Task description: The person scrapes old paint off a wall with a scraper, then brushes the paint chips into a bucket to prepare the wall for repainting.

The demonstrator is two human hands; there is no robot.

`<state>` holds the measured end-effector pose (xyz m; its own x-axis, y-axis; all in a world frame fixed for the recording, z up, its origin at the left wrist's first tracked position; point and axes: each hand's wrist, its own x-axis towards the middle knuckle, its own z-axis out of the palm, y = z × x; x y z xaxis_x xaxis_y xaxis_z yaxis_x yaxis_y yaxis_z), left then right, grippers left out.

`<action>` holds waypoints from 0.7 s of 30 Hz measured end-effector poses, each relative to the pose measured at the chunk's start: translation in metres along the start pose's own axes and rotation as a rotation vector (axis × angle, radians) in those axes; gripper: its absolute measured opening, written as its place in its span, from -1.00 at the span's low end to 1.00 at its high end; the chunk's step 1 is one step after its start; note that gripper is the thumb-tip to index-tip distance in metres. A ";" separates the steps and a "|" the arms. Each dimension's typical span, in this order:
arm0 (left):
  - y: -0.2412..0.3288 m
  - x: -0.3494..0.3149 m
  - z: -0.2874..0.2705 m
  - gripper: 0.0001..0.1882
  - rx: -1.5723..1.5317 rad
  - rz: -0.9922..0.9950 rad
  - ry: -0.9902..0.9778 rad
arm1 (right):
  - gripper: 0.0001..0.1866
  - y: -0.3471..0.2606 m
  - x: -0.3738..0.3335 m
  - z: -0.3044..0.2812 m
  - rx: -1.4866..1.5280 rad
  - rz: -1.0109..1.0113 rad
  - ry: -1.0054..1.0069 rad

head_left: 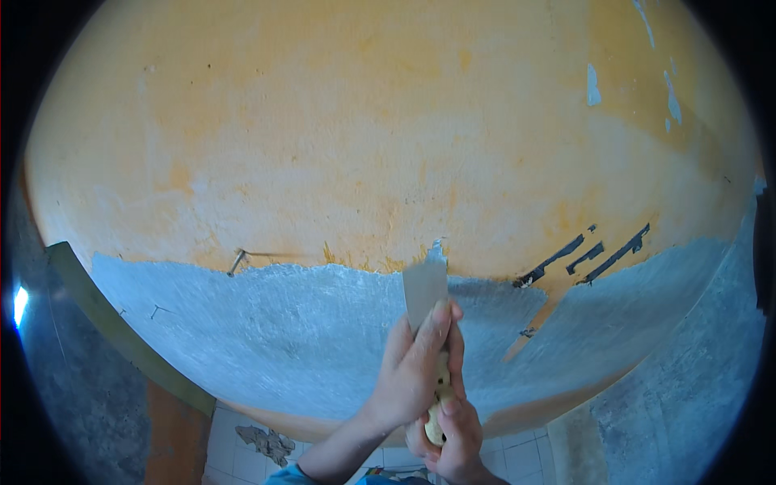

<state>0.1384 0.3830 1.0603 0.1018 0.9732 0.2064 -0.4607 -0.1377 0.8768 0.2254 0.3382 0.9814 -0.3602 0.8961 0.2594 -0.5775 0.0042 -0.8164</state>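
Observation:
A scraper with a flat metal blade (424, 289) and a pale wooden handle (437, 422) is held upright in both hands. Its blade lies against the wall at the ragged edge where yellow paint (388, 145) meets bare grey plaster (275, 323). My left hand (408, 368) is closed around the upper handle, thumb pressed on the base of the blade. Lower down, my right hand (454, 436) grips the handle's end. Just above the blade's tip a small patch of paint is scraped away, showing a pale spot (437, 249).
A bent nail (237, 261) sticks out of the wall to the left. Dark streaks (558, 260) mark the paint on the right. Below, a heap of paint flakes (265, 443) lies on the white tiled floor (521, 457). A greenish ledge (121, 323) runs along the left.

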 end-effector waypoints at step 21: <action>-0.005 0.004 -0.007 -0.73 0.167 0.000 0.078 | -0.60 -0.008 0.008 0.005 -0.077 0.010 0.076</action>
<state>0.1349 0.3887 1.0541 0.0307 0.9836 0.1776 -0.3073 -0.1598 0.9381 0.2239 0.3433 0.9925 -0.3073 0.9275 0.2131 -0.5148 0.0264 -0.8569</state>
